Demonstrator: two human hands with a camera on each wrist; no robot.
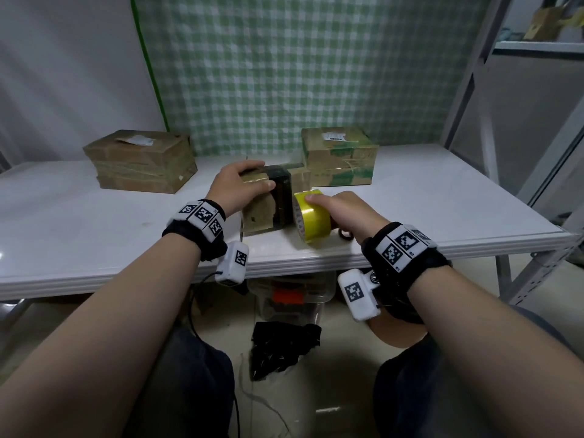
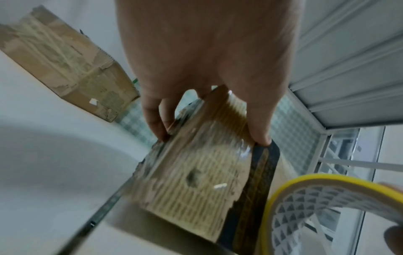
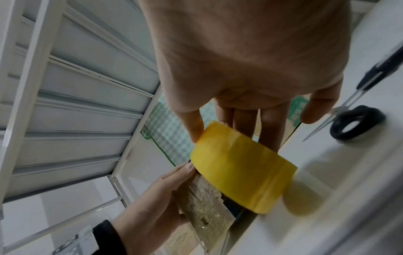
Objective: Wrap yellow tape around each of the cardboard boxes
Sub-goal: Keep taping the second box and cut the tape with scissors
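Left hand [image 1: 235, 184] fingers [image 2: 259, 124] clamped over worn, black-banded cardboard box [image 1: 268, 203], right hand [image 1: 344, 210] fingers [image 3: 269, 131] gripping glossy yellow tape roll [image 1: 313, 216] alongside.

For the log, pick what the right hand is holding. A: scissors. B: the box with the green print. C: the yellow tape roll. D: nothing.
C: the right hand grips the yellow tape roll beside the box that the left hand holds; the scissors lie untouched on the table.
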